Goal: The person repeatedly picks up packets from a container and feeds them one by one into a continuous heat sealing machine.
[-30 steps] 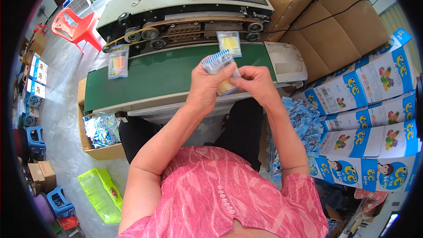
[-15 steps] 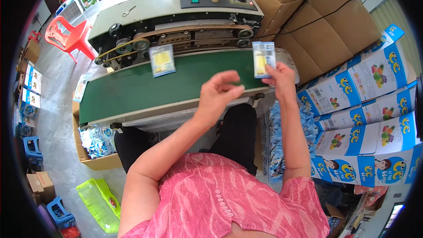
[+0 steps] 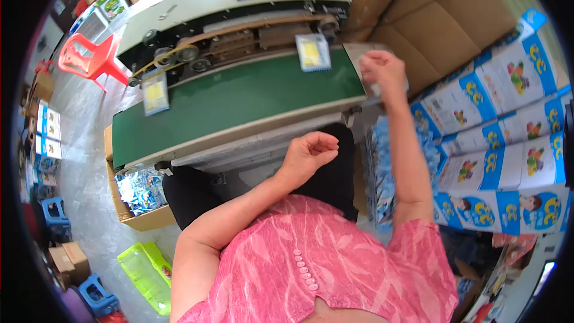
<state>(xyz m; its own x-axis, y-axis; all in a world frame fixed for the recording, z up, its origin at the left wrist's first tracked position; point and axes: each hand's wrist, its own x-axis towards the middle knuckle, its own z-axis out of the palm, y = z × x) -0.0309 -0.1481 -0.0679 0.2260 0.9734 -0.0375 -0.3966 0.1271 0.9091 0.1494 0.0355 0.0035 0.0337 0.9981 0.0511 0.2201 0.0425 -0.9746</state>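
A small clear-and-blue packet point(image 3: 313, 52) with a yellow item inside lies on the green conveyor belt point(image 3: 233, 107), its top edge at the band sealer point(image 3: 239, 30). Farther left along the belt lies a second such packet point(image 3: 156, 93). Just past the belt's right end is my right hand point(image 3: 382, 73), off the packet, its fingers bent and smeared by motion. My left hand point(image 3: 310, 158) hovers over my lap in front of the belt, loosely curled, with a gap between thumb and fingers and nothing seen in it.
A heap of blue packets point(image 3: 388, 173) sits to my right beside printed fruit cartons point(image 3: 508, 143). Below the belt's left end stands a cardboard box point(image 3: 143, 218) holding packets. A green basket point(image 3: 146, 275), red chair point(image 3: 92, 60) and blue stools point(image 3: 95, 296) stand on the floor.
My right hand has let go of its packet and moved off to the right. Both packets have travelled left along the belt. My left hand has dropped back toward my lap.
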